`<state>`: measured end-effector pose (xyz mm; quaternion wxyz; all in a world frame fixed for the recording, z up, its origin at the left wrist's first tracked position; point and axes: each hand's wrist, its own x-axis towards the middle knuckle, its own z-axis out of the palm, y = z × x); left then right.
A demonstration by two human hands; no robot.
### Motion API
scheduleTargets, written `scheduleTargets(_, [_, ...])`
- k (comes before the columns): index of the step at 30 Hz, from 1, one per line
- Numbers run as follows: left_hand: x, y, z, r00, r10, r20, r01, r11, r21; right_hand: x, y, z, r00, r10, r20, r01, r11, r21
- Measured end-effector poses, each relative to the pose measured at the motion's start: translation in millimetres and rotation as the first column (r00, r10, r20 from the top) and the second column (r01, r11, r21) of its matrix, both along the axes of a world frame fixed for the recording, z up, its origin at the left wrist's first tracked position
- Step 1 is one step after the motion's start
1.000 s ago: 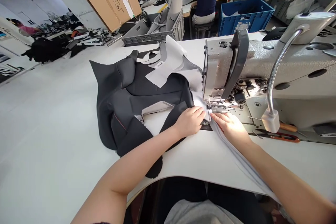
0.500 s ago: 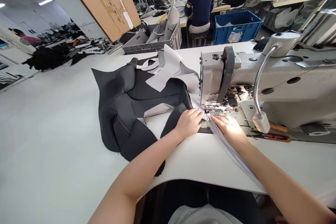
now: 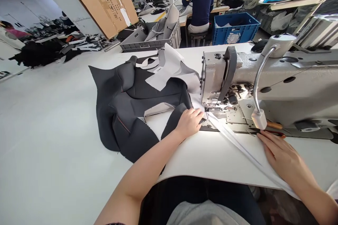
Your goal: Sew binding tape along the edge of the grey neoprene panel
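My left hand [image 3: 189, 122] lies with curled fingers on the dark grey fabric piece [image 3: 126, 112], pressing its edge just left of the sewing machine [image 3: 264, 77] needle area. A long white strip [image 3: 237, 144] runs from under the presser foot toward the table's front edge. Fingers stretched flat, my right hand [image 3: 283, 158] rests on the table over that strip, near the red-handled scissors [image 3: 274, 133]. White lining pieces [image 3: 166, 66] lie on top of the dark fabric.
The machine's gooseneck lamp [image 3: 258, 116] hangs over the bed plate. A grey crate [image 3: 153, 40] and a blue crate [image 3: 235, 28] stand behind the white table [image 3: 52, 130]. A person in dark blue [image 3: 200, 0] sits at the back. Cardboard [image 3: 102, 0] leans at the far left.
My right hand has drawn back from the needle area to the right front, sliding along the white strip. The left hand has stayed on the dark fabric.
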<state>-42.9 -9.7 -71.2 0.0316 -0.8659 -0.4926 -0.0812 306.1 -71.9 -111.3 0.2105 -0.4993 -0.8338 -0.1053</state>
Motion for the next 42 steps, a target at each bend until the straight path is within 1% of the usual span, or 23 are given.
scheduleTargets(3, [1.2,-0.1,0.6,1.0,0.014,-0.011,-0.014,1.0,0.013,4.3,-3.0,-5.1,0.999,0.022,-0.034,-0.023,0.999,-0.022])
scheduleTargets(5, [1.4,0.1,1.1,1.0,0.016,-0.019,-0.016,1.0,0.022,0.9,-3.8,-4.6,0.999,0.006,-0.033,-0.007,1.0,-0.02])
scheduleTargets(10, [2.0,1.2,4.1,0.998,0.013,-0.054,-0.012,1.0,0.027,-13.4,-5.6,6.4,0.999,-0.031,0.009,0.031,0.999,-0.007])
scheduleTargets(12, [2.9,0.7,6.0,0.996,0.016,-0.084,-0.015,1.0,0.01,-18.0,-7.1,11.5,0.999,-0.005,0.044,0.005,1.0,0.003])
scheduleTargets(14, [3.9,-0.9,7.9,0.993,0.024,-0.116,-0.026,1.0,-0.011,-21.2,-8.6,15.1,0.997,0.046,0.062,-0.047,0.999,0.004])
scheduleTargets(16, [4.5,-3.5,8.9,0.99,0.027,-0.139,-0.03,0.999,-0.026,-24.7,-8.8,17.1,0.996,0.083,0.041,-0.083,0.997,-0.005])
scheduleTargets(17, [4.5,-4.8,9.0,0.989,0.025,-0.144,-0.029,0.999,-0.028,-27.7,-7.8,17.9,0.997,0.073,0.017,-0.073,0.997,-0.02])
scheduleTargets(19, [4.3,-7.2,8.3,0.99,0.016,-0.144,-0.02,0.999,-0.028,-38.9,-2.5,20.0,0.998,0.019,-0.06,-0.025,0.994,-0.104])
scheduleTargets(21, [4.2,-8.3,6.9,0.991,0.009,-0.134,-0.013,1.0,-0.026,-58.3,7.8,23.3,0.991,-0.037,-0.127,0.008,0.975,-0.221])
scheduleTargets(23, [4.5,-8.1,5.6,0.994,0.01,-0.112,-0.013,1.0,-0.027,-83.9,21.8,26.7,0.988,-0.056,-0.145,0.008,0.95,-0.313])
scheduleTargets(25, [5.4,-6.5,5.3,0.996,0.021,-0.085,-0.024,0.999,-0.032,-110.0,35.8,28.9,0.991,-0.03,-0.132,-0.015,0.944,-0.329])
scheduleTargets(26, [6.0,-5.4,5.4,0.997,0.03,-0.075,-0.033,0.999,-0.037,-121.2,41.4,29.2,0.993,0.004,-0.116,-0.041,0.946,-0.322])
scheduleTargets(28, [7.1,-2.9,6.3,0.997,0.044,-0.068,-0.047,0.998,-0.05,-136.7,48.1,28.6,0.991,0.111,-0.068,-0.127,0.947,-0.295])
scheduleTargets(30, [7.9,-0.6,7.3,0.996,0.051,-0.068,-0.055,0.997,-0.059,-141.8,48.2,27.4,0.97,0.243,-0.011,-0.235,0.924,-0.301])
scheduleTargets(32, [8.1,0.9,7.8,0.997,0.047,-0.065,-0.051,0.996,-0.067,-138.9,43.6,27.0,0.932,0.362,-0.002,-0.34,0.875,-0.344])
scheduleTargets(34, [7.3,1.5,7.4,0.998,0.035,-0.057,-0.039,0.997,-0.07,-133.3,38.0,28.1,0.905,0.424,-0.022,-0.4,0.835,-0.377])
scheduleTargets(35, [6.5,1.5,6.8,0.998,0.027,-0.052,-0.03,0.997,-0.068,-131.0,35.8,29.0,0.903,0.428,-0.027,-0.405,0.831,-0.38])
scheduleTargets(38, [2.4,2.8,3.1,0.999,0.008,-0.042,-0.01,0.999,-0.047,-129.0,33.6,31.0,0.926,0.376,-0.01,-0.357,0.87,-0.341])
scheduleTargets(40, [0.8,5.2,0.2,0.999,0.008,-0.039,-0.009,0.999,-0.033,-128.4,34.7,30.1,0.934,0.356,0.003,-0.337,0.887,-0.316])
scheduleTargets(42, [3.9,6.6,0.1,0.999,0.024,-0.04,-0.025,0.999,-0.027,-124.0,34.4,27.0,0.932,0.362,0.012,-0.342,0.891,-0.298])
